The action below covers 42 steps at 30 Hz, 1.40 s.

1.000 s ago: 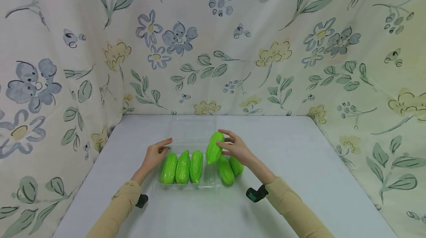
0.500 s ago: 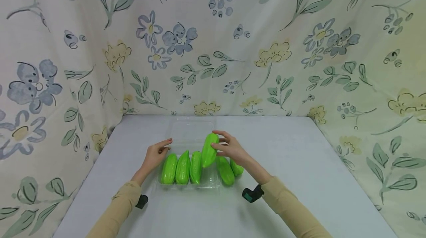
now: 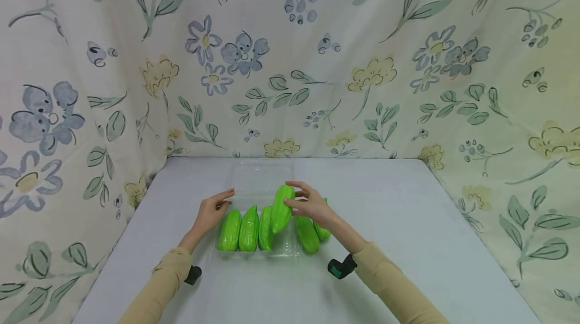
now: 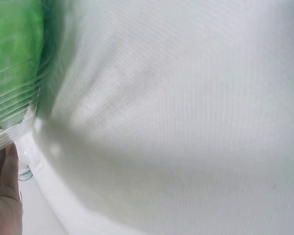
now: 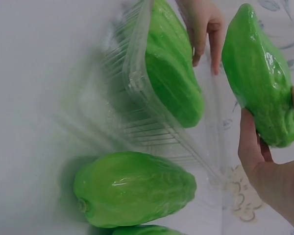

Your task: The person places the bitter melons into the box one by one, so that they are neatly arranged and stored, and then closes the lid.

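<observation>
In the head view my right hand grips a glossy green papaya by its back end. It hangs tilted over the right part of a clear plastic box. The right wrist view shows the held papaya with fingers and thumb round its wide end and the narrower tip pointing away. Three more papayas lie side by side in the box. At the box's back left corner is my left hand; in the left wrist view its straight fingers reach the ribbed wall.
Two loose papayas lie on the white table just right of the box. The box's clear lid lies folded back behind it. A floral curtain hangs beyond the table's back edge.
My right hand has carried the papaya left and slightly toward me, from the box's right edge to beside the third papaya inside. The left hand has stayed put.
</observation>
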Each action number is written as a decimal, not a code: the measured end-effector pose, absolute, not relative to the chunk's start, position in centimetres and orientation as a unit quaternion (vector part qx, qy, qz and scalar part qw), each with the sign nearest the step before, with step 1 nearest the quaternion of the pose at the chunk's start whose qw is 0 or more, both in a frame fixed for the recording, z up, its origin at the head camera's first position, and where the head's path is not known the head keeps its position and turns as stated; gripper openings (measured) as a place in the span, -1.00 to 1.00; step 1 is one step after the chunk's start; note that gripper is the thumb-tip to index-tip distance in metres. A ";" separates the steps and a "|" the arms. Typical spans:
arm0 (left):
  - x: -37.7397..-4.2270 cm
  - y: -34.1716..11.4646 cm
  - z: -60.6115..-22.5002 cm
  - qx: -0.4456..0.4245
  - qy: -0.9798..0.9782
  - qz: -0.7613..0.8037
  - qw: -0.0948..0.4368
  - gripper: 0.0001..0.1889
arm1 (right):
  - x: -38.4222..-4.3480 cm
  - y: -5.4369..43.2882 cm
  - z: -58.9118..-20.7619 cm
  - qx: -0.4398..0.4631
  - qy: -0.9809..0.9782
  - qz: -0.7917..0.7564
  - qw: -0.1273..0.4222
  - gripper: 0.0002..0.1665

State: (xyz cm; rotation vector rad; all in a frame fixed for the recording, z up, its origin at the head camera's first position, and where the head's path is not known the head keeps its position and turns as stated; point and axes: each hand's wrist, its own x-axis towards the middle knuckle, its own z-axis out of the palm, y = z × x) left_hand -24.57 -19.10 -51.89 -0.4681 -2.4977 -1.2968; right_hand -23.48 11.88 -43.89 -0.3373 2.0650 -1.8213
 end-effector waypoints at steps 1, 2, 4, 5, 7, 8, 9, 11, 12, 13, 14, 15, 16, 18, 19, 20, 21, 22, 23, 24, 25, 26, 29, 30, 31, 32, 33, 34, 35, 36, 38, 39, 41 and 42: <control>-24.6 -19.1 -51.9 -0.160 -0.867 -0.449 0.143 -0.59 | -23.4 11.9 -44.0 -0.121 0.734 -0.643 0.183 -0.33; -24.6 -19.1 -51.9 -0.158 -0.868 -0.449 0.142 -0.59 | -23.4 12.0 -44.1 -0.123 0.735 -0.641 0.183 -0.33; -24.6 -19.1 -51.9 -0.153 -0.869 -0.449 0.141 -0.59 | -23.3 12.0 -44.2 -0.127 0.740 -0.635 0.181 -0.33; -24.6 -19.1 -51.9 -0.151 -0.870 -0.448 0.140 -0.59 | -23.3 12.1 -44.2 -0.129 0.743 -0.632 0.181 -0.33; -24.7 -19.0 -51.9 -0.151 -0.870 -0.448 0.141 -0.59 | -23.2 12.1 -44.4 -0.134 0.748 -0.625 0.177 -0.33; -24.7 -19.0 -51.9 -0.150 -0.870 -0.448 0.140 -0.59 | -23.2 12.2 -44.4 -0.138 0.752 -0.621 0.175 -0.32; -24.7 -19.0 -51.9 -0.151 -0.870 -0.448 0.141 -0.59 | -23.1 12.2 -44.5 -0.145 0.755 -0.616 0.171 -0.32; -24.7 -19.0 -51.8 -0.152 -0.869 -0.450 0.141 -0.59 | -23.1 12.1 -44.6 -0.156 0.765 -0.603 0.163 -0.33; -24.6 -19.0 -51.8 -0.153 -0.868 -0.451 0.140 -0.59 | -23.0 12.1 -44.7 -0.163 0.773 -0.593 0.156 -0.34; -24.6 -19.0 -51.7 -0.153 -0.868 -0.453 0.139 -0.59 | -22.9 12.1 -44.8 -0.169 0.781 -0.583 0.149 -0.34; -24.6 -19.0 -51.7 -0.153 -0.867 -0.454 0.138 -0.59 | -22.9 12.0 -44.9 -0.175 0.790 -0.571 0.141 -0.34; -24.6 -19.0 -51.7 -0.154 -0.867 -0.454 0.138 -0.59 | -22.8 11.9 -44.9 -0.179 0.798 -0.559 0.133 -0.35; -24.6 -19.0 -51.7 -0.154 -0.867 -0.454 0.137 -0.59 | -22.7 11.9 -44.9 -0.183 0.808 -0.546 0.126 -0.35; -24.6 -19.0 -51.7 -0.154 -0.867 -0.454 0.135 -0.59 | -22.5 11.7 -45.0 -0.193 0.824 -0.522 0.110 -0.36; -24.6 -19.0 -51.7 -0.154 -0.868 -0.453 0.135 -0.59 | -22.4 11.6 -45.0 -0.199 0.829 -0.511 0.104 -0.37; -24.6 -19.0 -51.8 -0.154 -0.868 -0.452 0.135 -0.59 | -22.3 11.5 -45.0 -0.205 0.835 -0.501 0.099 -0.37; -24.6 -19.0 -51.8 -0.154 -0.868 -0.452 0.135 -0.59 | -22.2 11.5 -45.1 -0.209 0.839 -0.493 0.095 -0.38; -24.6 -19.1 -51.9 -0.153 -0.869 -0.452 0.135 -0.59 | -22.2 11.4 -45.1 -0.213 0.843 -0.486 0.092 -0.38; -24.6 -19.1 -51.9 -0.153 -0.869 -0.451 0.135 -0.59 | -22.1 11.4 -45.2 -0.216 0.845 -0.482 0.089 -0.39; -24.6 -19.1 -51.9 -0.153 -0.869 -0.450 0.136 -0.59 | -22.1 11.4 -45.3 -0.218 0.846 -0.479 0.086 -0.39; -24.6 -19.1 -51.9 -0.153 -0.869 -0.449 0.138 -0.59 | -22.1 11.4 -45.3 -0.220 0.846 -0.478 0.083 -0.40; -24.6 -19.1 -51.9 -0.154 -0.870 -0.448 0.139 -0.59 | -22.1 11.4 -45.5 -0.223 0.847 -0.477 0.080 -0.40; -24.6 -19.0 -51.9 -0.154 -0.870 -0.446 0.142 -0.59 | -22.1 11.5 -45.7 -0.234 0.848 -0.470 0.067 -0.41; -24.6 -19.0 -51.8 -0.154 -0.871 -0.445 0.142 -0.59 | -22.0 11.5 -45.7 -0.242 0.848 -0.467 0.060 -0.41; -24.6 -19.0 -51.8 -0.153 -0.871 -0.444 0.142 -0.59 | -22.0 11.5 -45.8 -0.249 0.848 -0.465 0.054 -0.41; -24.6 -19.0 -51.8 -0.152 -0.872 -0.444 0.141 -0.59 | -22.0 11.5 -45.8 -0.257 0.848 -0.460 0.046 -0.42; -24.6 -19.0 -51.8 -0.151 -0.872 -0.444 0.140 -0.59 | -22.0 11.5 -45.9 -0.269 0.849 -0.453 0.036 -0.43; -24.6 -19.0 -51.8 -0.150 -0.873 -0.443 0.139 -0.59 | -21.9 11.5 -45.9 -0.275 0.849 -0.451 0.029 -0.43; -24.6 -19.0 -51.8 -0.148 -0.873 -0.443 0.139 -0.59 | -21.9 11.5 -46.0 -0.280 0.849 -0.448 0.025 -0.43; -24.6 -18.9 -51.8 -0.148 -0.873 -0.443 0.139 -0.59 | -21.8 11.4 -46.0 -0.284 0.849 -0.446 0.022 -0.44; -24.6 -18.9 -51.8 -0.147 -0.874 -0.443 0.138 -0.59 | -21.8 11.3 -46.1 -0.280 0.853 -0.439 0.025 -0.44; -24.6 -18.9 -51.8 -0.147 -0.874 -0.443 0.138 -0.59 | -21.8 11.3 -46.2 -0.277 0.856 -0.436 0.028 -0.43; -24.6 -18.9 -51.8 -0.146 -0.873 -0.445 0.136 -0.59 | -21.7 11.1 -46.2 -0.265 0.861 -0.432 0.037 -0.42; -24.6 -18.9 -51.8 -0.147 -0.873 -0.445 0.135 -0.59 | -21.7 11.1 -46.2 -0.262 0.865 -0.427 0.038 -0.42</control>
